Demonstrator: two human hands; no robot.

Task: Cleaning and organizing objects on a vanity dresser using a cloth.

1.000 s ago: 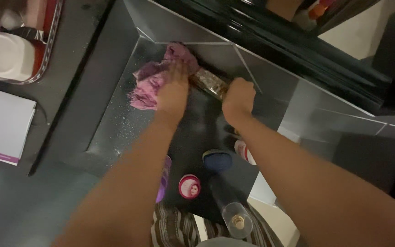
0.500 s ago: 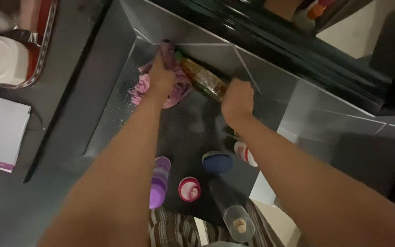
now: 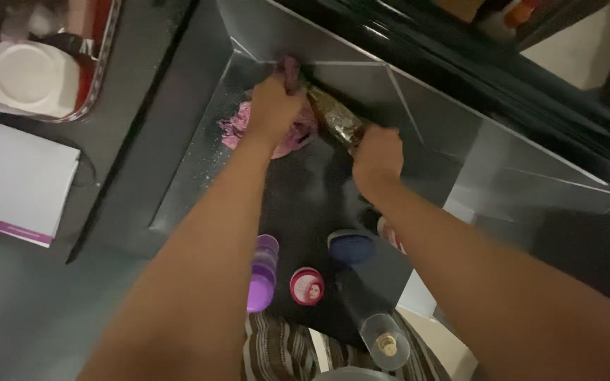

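Both arms stretched forward, hands close together at the far end.

The left hand (image 3: pixel 274 106) lies palm down with the wrist nearly straight, its fingers curled and pressing downward. The right hand (image 3: pixel 377 159) is just beside it, a little nearer to the body, closed into a fist with the knuckles up. Both forearms are bare and run from the lower edge, converging toward the fingers.

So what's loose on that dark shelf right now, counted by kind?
Cloths: 1, the pink cloth under the left hand.
Bottles: 3: amber bottle in the right hand, purple bottle, clear bottle.
Round jars: 3: pink-lidded, blue-lidded, one half hidden.
Total: 7.
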